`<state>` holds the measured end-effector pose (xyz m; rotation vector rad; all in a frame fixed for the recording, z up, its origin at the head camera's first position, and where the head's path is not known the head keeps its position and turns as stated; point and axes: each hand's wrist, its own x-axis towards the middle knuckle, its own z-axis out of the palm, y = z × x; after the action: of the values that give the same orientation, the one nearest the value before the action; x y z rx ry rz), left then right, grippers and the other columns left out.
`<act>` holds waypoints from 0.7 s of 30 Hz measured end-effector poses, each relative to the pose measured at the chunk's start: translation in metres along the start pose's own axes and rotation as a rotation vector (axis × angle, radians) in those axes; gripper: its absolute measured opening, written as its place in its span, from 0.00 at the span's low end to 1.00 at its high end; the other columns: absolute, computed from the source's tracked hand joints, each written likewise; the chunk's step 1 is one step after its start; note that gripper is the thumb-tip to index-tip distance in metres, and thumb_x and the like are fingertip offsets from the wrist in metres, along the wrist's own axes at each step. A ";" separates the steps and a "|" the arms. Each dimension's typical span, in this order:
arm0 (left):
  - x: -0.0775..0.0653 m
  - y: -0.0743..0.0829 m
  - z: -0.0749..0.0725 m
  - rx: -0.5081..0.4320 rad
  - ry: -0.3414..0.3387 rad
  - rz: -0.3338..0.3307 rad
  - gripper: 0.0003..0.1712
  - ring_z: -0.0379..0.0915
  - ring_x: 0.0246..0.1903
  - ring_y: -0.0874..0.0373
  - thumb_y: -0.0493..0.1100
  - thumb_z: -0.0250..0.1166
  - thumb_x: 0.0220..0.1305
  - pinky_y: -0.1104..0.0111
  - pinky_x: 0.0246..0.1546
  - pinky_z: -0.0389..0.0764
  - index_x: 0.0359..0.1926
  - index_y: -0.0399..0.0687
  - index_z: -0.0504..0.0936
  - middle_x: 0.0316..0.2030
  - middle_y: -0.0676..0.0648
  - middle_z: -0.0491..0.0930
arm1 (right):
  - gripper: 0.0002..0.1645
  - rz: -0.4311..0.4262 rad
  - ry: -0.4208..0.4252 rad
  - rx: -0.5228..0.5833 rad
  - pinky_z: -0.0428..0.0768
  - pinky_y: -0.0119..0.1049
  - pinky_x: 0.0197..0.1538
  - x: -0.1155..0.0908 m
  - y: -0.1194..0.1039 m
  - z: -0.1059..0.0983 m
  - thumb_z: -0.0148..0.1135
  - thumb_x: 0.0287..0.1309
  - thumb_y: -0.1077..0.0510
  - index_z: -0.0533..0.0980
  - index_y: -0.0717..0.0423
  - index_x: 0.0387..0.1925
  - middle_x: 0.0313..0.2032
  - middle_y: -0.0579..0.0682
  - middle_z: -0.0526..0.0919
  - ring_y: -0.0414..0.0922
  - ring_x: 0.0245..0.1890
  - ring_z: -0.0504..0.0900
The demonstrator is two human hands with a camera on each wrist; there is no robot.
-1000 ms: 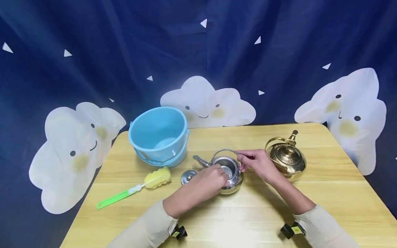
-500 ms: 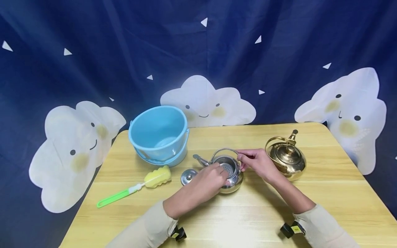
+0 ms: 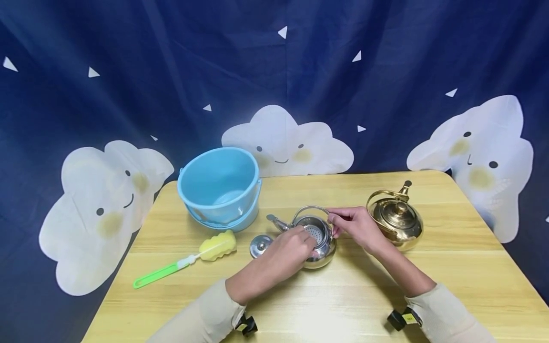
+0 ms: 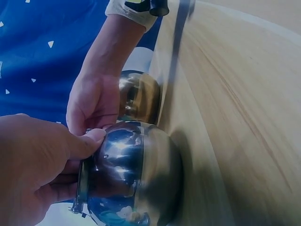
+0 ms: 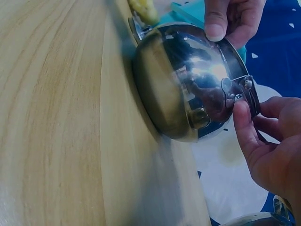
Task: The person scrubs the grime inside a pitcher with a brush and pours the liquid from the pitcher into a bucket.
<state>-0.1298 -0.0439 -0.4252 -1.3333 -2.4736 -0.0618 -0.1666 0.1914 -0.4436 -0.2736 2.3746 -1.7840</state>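
A shiny silver teapot (image 3: 322, 259) stands uncovered near the middle of the table, its spout pointing left. Inside its mouth sits a perforated metal strainer (image 3: 316, 232). My left hand (image 3: 284, 255) grips the teapot's near rim, thumb (image 5: 215, 30) against the outer wall and fingers reaching in over the opening. Those fingertips are hidden in the head view. With thumb and fingers my right hand (image 3: 358, 227) pinches the thin arched handle (image 3: 312, 207) at its right base. The silver lid (image 3: 259, 245) lies just left of the pot, partly behind my left wrist.
A gold teapot (image 3: 396, 221) with its lid on stands right, close beyond my right hand. At the back left is a blue bucket (image 3: 218, 190). A yellow sponge brush (image 3: 218, 245) with a green handle lies before it on the wooden table (image 3: 343, 305).
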 end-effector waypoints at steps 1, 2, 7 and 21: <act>0.000 0.000 0.000 -0.003 0.001 0.000 0.15 0.82 0.36 0.63 0.55 0.67 0.68 0.74 0.47 0.85 0.41 0.48 0.89 0.36 0.52 0.90 | 0.23 -0.001 0.001 0.000 0.91 0.38 0.36 0.000 0.000 0.000 0.62 0.71 0.61 0.77 0.74 0.59 0.38 0.67 0.90 0.39 0.25 0.87; 0.000 0.000 0.000 0.000 0.003 0.000 0.15 0.82 0.36 0.63 0.55 0.67 0.68 0.74 0.48 0.85 0.42 0.48 0.89 0.36 0.52 0.90 | 0.23 -0.001 0.000 0.002 0.91 0.38 0.36 0.000 0.000 0.000 0.62 0.71 0.61 0.77 0.74 0.59 0.38 0.67 0.90 0.39 0.25 0.87; -0.001 0.001 -0.001 0.012 0.011 -0.006 0.06 0.82 0.39 0.63 0.42 0.69 0.68 0.75 0.49 0.85 0.43 0.48 0.89 0.38 0.52 0.90 | 0.22 -0.006 0.003 0.000 0.91 0.39 0.36 -0.001 0.000 0.001 0.62 0.71 0.61 0.78 0.73 0.59 0.39 0.68 0.90 0.40 0.25 0.87; 0.000 0.002 -0.004 0.138 0.016 0.037 0.08 0.81 0.38 0.63 0.35 0.67 0.67 0.75 0.47 0.85 0.43 0.48 0.89 0.38 0.52 0.90 | 0.21 -0.010 0.018 0.012 0.91 0.36 0.36 -0.003 -0.001 0.003 0.63 0.70 0.62 0.78 0.74 0.58 0.40 0.70 0.89 0.38 0.24 0.86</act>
<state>-0.1270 -0.0434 -0.4213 -1.3146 -2.3918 0.1052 -0.1631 0.1893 -0.4435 -0.2697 2.3786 -1.8119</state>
